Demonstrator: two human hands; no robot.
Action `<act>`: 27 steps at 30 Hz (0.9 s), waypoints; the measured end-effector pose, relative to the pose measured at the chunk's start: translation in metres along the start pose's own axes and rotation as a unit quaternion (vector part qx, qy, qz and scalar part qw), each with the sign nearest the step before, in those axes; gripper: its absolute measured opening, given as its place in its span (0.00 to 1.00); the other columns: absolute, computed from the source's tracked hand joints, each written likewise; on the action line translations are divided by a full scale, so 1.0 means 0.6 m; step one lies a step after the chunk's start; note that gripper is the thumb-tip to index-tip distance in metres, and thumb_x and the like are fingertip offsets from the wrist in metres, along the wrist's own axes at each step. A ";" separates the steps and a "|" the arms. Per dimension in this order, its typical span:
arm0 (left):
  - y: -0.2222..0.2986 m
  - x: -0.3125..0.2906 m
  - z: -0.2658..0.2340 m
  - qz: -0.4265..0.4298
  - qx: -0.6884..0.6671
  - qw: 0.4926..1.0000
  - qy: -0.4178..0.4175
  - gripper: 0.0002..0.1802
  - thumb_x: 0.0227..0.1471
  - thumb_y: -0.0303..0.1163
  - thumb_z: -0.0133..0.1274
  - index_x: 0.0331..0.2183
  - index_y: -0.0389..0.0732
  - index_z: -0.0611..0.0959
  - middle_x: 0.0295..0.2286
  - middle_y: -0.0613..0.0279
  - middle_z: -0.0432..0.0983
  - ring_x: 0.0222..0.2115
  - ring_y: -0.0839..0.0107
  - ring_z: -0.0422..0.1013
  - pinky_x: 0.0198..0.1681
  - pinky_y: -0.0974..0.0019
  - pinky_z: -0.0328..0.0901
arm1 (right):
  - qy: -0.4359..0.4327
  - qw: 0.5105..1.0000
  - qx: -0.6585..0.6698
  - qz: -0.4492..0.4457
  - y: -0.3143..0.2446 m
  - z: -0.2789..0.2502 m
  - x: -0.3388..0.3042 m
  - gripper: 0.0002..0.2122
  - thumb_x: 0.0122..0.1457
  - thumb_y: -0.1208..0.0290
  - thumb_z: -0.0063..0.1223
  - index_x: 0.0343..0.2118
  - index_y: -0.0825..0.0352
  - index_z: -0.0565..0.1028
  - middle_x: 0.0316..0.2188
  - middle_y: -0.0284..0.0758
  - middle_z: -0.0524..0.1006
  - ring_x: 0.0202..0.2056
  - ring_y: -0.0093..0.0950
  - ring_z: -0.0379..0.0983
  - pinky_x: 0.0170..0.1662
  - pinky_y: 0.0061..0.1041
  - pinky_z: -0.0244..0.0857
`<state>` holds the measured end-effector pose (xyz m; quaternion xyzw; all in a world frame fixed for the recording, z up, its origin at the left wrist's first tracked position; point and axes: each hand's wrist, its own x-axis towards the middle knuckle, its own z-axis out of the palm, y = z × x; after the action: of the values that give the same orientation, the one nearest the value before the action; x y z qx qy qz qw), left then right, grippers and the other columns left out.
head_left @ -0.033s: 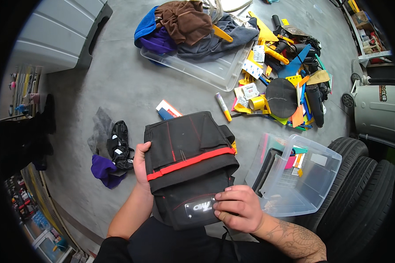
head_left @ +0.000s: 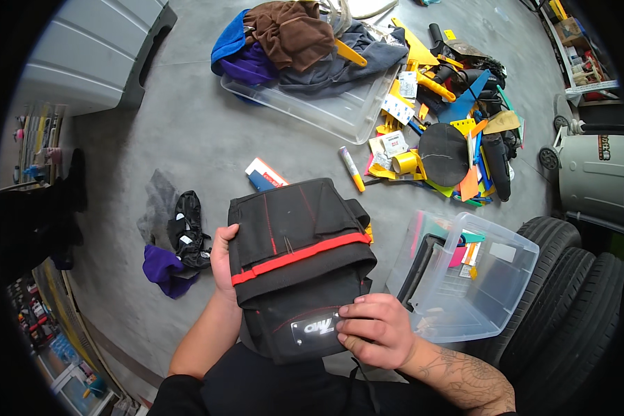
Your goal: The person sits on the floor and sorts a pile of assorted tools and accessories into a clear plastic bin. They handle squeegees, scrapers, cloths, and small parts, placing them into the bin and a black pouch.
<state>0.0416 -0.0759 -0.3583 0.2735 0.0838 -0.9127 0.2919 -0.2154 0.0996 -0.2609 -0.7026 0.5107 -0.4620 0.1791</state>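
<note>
A black fabric tool pouch [head_left: 291, 208] with a red band across its middle and red stitching is held up in front of my body. My left hand [head_left: 223, 260] grips its left edge, the thumb on the front and the other fingers hidden behind. With my right hand [head_left: 378, 329] I pinch the lower right edge, beside a small shiny label plate [head_left: 315, 328]. Two thin metal pins or needles [head_left: 289, 245] seem to stick out near the red band. Just beyond the pouch's top edge lies a red, white and blue packet [head_left: 265, 175].
A clear bin [head_left: 496, 295] with a few items lies at right, by stacked tyres [head_left: 558, 298]. Farther off are a heap of scrapers and tools [head_left: 457, 118] and cloths [head_left: 295, 38] on a clear lid [head_left: 340, 118]. Black and purple fabric [head_left: 166, 272] lies left.
</note>
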 end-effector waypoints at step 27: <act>-0.065 -0.003 0.001 0.135 0.261 0.955 0.049 0.40 0.60 0.23 0.68 0.70 0.34 0.74 0.62 0.49 0.80 0.62 0.54 0.78 0.68 0.49 0.73 | 0.225 0.919 -0.102 0.307 0.062 -0.031 0.111 0.20 0.62 0.74 0.81 0.44 0.70 0.74 0.31 0.38 0.82 0.28 0.32 0.83 0.34 0.30 0.76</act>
<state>0.0198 -0.0434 -0.3572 0.3936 -0.1804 -0.8401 0.3268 -0.2480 0.0294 -0.2476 -0.4032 0.7727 -0.4755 0.1197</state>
